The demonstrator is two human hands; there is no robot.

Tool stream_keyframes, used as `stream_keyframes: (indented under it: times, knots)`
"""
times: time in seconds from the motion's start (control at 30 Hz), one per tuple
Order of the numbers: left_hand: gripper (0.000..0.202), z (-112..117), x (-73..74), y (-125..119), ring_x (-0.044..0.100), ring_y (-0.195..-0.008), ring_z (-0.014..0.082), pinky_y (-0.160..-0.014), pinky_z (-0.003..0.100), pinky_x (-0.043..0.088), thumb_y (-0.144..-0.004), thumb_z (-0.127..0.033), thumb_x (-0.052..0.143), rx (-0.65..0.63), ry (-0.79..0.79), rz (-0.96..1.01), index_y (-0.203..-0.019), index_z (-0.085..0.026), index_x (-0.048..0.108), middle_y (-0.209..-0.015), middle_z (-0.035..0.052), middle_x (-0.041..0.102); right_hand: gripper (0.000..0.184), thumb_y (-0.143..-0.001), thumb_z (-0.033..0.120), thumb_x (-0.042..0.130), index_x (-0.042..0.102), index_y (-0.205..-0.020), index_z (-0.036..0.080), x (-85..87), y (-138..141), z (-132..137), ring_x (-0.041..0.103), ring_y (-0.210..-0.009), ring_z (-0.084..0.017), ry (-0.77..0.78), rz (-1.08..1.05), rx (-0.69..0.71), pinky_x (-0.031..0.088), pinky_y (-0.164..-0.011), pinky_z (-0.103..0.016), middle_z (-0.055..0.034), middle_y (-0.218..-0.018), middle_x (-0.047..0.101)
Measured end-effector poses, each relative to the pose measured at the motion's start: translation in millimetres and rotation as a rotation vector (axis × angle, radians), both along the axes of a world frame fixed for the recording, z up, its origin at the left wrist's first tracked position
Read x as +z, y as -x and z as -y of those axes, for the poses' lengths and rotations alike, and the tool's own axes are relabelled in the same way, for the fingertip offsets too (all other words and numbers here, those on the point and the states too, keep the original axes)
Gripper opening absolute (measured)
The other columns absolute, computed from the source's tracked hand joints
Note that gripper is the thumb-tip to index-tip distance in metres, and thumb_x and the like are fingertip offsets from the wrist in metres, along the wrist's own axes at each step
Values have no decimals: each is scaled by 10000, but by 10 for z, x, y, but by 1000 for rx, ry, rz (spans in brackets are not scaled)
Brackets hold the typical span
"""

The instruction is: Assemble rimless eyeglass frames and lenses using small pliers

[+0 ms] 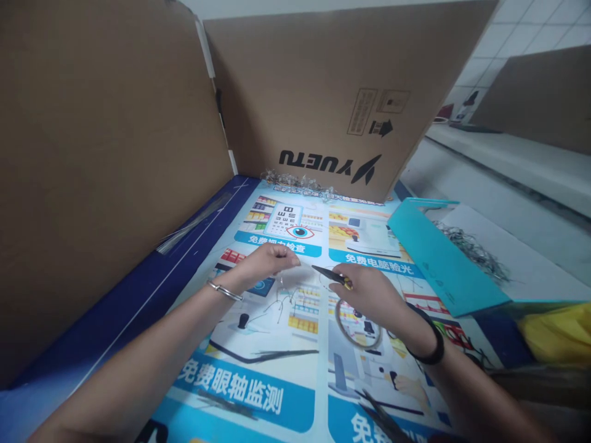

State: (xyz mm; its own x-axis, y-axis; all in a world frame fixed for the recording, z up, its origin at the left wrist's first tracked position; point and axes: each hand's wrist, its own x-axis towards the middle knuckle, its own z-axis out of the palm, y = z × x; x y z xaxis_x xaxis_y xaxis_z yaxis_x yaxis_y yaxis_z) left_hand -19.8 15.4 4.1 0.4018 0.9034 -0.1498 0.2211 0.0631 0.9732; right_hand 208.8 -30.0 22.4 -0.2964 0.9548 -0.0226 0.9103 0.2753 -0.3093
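Observation:
My left hand (272, 261), a metal bangle at its wrist, is closed in a pinch over the middle of the printed sheet. A thin wire (282, 282) hangs just below its fingers; its upper end is hidden by them. To the right, my right hand (364, 289) grips a dark pointed tool (329, 273) with some yellow near the grip, scissors or pliers. Its tip points toward my left fingertips and stays apart from them. Beneath the hands lie branching thin wires (280, 304), and a roll of tape (339, 326) is by my right wrist.
Cardboard panels (332, 74) stand at the back and left. Clear trinkets (295, 181) line the back panel's foot. A turquoise folder (443, 264) and a heap of wire bits (471, 246) are at right. Dark stems (286, 355) and dark blades (381, 415) lie nearer me.

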Motion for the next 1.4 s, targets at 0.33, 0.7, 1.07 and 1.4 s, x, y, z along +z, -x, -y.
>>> stream_keyframes:
  times: [0.33,0.7,1.07,1.4]
  knots:
    - [231,-77,-99,47,355,-485,64,-467,207,273,-691,-382,661,90,-47,-16,-687,-153,634,-540,-46,452,127,-795,312,521,612,-812,224,-11,19,47,588,-714,-183,-9,193,109,252,-527,-254,-32,-805,670]
    - [292,-146,-160,106,374,-486,70,-478,212,271,-700,-436,648,209,-126,74,-698,-146,620,-541,-44,445,104,-789,250,542,629,-773,197,-30,167,141,588,-710,-191,-159,412,273,298,-570,-272,-54,-763,655]
    - [289,-176,-236,101,356,-478,71,-477,217,248,-701,-436,651,301,-151,238,-687,-151,601,-520,-48,424,123,-767,241,534,649,-745,205,65,361,90,595,-653,-161,-66,497,319,216,-509,-256,-33,-733,673]
    - [295,-107,-175,44,350,-473,67,-480,220,254,-678,-417,668,304,-118,274,-618,-150,560,-497,-53,438,160,-822,196,497,650,-777,195,12,488,173,607,-658,-192,-90,598,302,242,-508,-261,-66,-749,666]
